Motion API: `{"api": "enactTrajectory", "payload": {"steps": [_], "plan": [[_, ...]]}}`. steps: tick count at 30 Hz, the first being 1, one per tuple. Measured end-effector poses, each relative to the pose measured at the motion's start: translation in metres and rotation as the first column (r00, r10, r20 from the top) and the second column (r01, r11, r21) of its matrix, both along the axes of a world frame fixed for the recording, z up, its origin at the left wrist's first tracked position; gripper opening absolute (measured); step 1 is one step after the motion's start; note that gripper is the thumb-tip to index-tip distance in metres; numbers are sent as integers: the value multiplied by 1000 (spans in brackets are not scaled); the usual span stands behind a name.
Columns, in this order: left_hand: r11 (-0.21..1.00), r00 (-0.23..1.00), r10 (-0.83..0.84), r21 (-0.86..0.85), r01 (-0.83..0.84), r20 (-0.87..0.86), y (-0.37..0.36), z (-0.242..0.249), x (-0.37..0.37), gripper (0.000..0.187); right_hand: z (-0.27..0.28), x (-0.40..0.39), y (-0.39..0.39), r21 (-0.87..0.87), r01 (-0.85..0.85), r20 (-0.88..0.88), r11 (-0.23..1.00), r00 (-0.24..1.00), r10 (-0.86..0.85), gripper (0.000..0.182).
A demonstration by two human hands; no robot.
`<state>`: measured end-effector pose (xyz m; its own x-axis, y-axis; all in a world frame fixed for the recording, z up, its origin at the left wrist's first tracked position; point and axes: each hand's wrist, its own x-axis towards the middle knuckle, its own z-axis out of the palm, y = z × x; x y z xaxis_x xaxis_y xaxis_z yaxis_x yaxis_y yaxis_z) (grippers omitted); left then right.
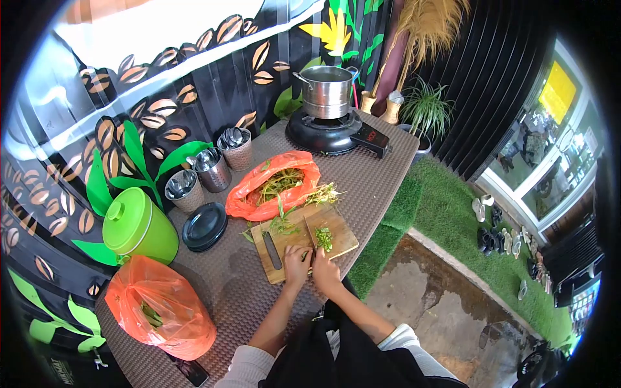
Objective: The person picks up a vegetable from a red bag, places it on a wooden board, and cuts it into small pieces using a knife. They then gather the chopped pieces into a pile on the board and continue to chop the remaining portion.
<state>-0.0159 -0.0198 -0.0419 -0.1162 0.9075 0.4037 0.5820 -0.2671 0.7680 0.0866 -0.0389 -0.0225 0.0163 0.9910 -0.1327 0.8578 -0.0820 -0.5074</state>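
A wooden cutting board with a slot handle lies near the table's front edge. My right hand is closed around the handle of a knife, whose blade points away from me across the board. Just left of it, my left hand presses down with curled fingers on a small bunch of greens, mostly hidden. Chopped greens are heaped to the right of the blade. Loose leafy stems lie at the board's far left. Behind the board, an open orange plastic bag holds more leafy stems.
A steel pot stands on a black portable stove at the back. Along the left are cutlery cups, stacked black plates, a green lidded container and another orange bag. A phone lies near the front.
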Motion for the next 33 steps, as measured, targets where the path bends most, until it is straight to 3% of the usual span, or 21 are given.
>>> {"api": "enactTrajectory", "payload": {"steps": [9, 11, 12, 17, 21, 24, 27, 33], "plan": [[995, 998, -51, 83, 48, 39, 0, 3, 2, 10, 8, 20, 14, -11, -48, 114, 999, 992, 49, 28], [995, 993, -1, -98, 12, 115, 2, 11, 7, 10, 15, 22, 13, -57, -76, 79, 996, 994, 80, 30], [995, 993, -2, -98, 13, 115, 3, 10, 8, 10, 19, 23, 12, -56, -75, 79, 996, 994, 79, 30], [997, 1000, 8, -73, -10, -22, 3, 10, 12, 13, 22, 14, -3, -48, -21, 39, 999, 999, 23, 25], [999, 999, -22, -27, 21, -48, 3, 2, 9, 16, 11, 10, 5, -76, -33, 38, 997, 999, 35, 29], [999, 996, -35, -36, 32, -79, 1, -1, 9, 18, 7, 22, 20, -5, -96, 58, 995, 994, 96, 28], [1000, 998, -18, -16, 17, -59, -1, 0, 8, 15, 3, 24, 18, 59, -132, 56, 990, 990, 128, 28], [998, 985, -48, -34, 54, 165, 1, 2, 5, 14, 5, 9, 5, -61, -20, 20, 998, 1000, 22, 28]]}}
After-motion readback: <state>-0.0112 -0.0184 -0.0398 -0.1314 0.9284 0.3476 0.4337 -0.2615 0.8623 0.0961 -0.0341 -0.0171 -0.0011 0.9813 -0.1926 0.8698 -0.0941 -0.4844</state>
